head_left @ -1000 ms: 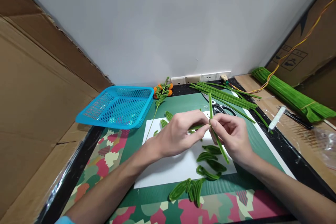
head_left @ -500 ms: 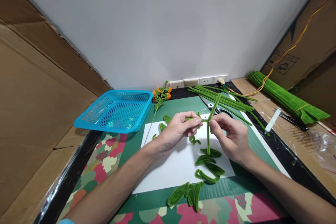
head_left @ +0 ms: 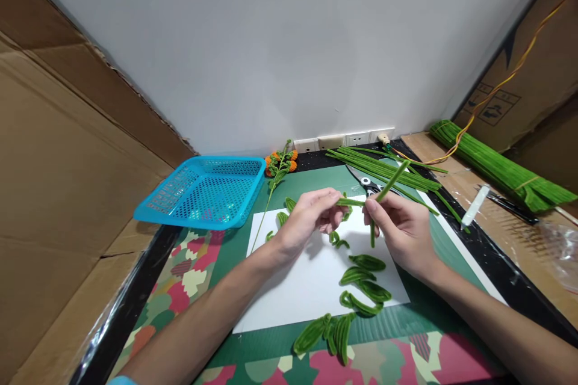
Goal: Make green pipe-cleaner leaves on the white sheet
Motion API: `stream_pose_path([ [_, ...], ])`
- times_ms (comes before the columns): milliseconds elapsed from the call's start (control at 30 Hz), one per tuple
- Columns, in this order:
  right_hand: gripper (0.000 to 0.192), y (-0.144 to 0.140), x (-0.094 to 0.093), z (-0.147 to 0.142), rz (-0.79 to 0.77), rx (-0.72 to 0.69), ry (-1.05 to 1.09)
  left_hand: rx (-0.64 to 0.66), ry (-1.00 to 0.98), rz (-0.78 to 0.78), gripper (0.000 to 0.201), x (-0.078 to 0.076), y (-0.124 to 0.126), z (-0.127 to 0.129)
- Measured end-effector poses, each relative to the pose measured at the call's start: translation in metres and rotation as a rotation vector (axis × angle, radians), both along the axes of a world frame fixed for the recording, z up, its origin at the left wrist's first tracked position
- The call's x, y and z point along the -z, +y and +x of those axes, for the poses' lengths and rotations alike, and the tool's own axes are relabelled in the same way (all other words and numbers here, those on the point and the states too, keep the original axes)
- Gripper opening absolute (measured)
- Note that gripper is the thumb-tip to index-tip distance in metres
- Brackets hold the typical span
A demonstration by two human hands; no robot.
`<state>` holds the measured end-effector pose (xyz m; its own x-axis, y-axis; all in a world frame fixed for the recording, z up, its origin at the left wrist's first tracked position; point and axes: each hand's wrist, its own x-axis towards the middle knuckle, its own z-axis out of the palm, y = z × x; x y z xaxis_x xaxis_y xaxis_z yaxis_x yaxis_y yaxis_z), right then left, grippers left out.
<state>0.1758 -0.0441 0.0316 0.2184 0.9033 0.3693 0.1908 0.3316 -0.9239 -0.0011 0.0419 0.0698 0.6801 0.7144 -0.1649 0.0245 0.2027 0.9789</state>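
Between my two hands is a green pipe cleaner (head_left: 351,202), with other green lengths crossing it. My left hand (head_left: 311,219) pinches its left end between thumb and fingers. At the crossing, my right hand (head_left: 400,225) grips the stems; one piece slants up to the right and another hangs down below the fingers. Beneath the hands lies a sheet of white paper (head_left: 289,289). Several looped green pipe-cleaner leaves (head_left: 368,262) rest on its right part, and a further leaf cluster (head_left: 325,334) lies just past its near edge.
A blue mesh basket (head_left: 208,192) stands at the back left, beside a stem with orange flowers (head_left: 282,165). Scissors (head_left: 366,182) and loose green pipe cleaners (head_left: 388,165) lie behind my right hand. Farther right are a thick green bundle (head_left: 497,159) and a white tube (head_left: 475,207).
My right hand has shifted its hold onto the crossing of the stems. The upper piece now leans farther right, and more of the green length shows between my hands.
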Motion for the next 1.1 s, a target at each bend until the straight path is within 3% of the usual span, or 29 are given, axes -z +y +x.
stream_pose_path([
  [100, 0.021, -0.0006, -0.0022, 0.0022, 0.138, 0.085, -0.219, -0.044, -0.023, -0.061, 0.040, -0.0005, 0.0015, -0.0009],
  [267, 0.015, -0.0007, -0.0006, 0.0037, 0.282, 0.107, -0.398, -0.005, -0.015, 0.040, 0.035, -0.0001, -0.0005, -0.0004],
  [567, 0.022, -0.0016, -0.0007, 0.0019, 0.137, 0.036, -0.295, 0.040, -0.032, 0.094, 0.031, 0.0017, -0.0024, -0.0008],
  [767, 0.007, 0.0012, 0.0005, 0.0021, 0.242, 0.038, -0.242, 0.029, -0.005, 0.119, 0.030, 0.0020, -0.0019, -0.0028],
  [900, 0.005, 0.0006, -0.0002, 0.0016, 0.194, 0.003, -0.103, 0.049, 0.001, 0.121, 0.029, 0.0010, -0.0034, -0.0029],
  [1100, 0.018, 0.0040, -0.0024, -0.0017, -0.186, -0.261, 0.486, 0.014, 0.036, 0.212, 0.030, -0.0033, -0.0070, -0.0011],
])
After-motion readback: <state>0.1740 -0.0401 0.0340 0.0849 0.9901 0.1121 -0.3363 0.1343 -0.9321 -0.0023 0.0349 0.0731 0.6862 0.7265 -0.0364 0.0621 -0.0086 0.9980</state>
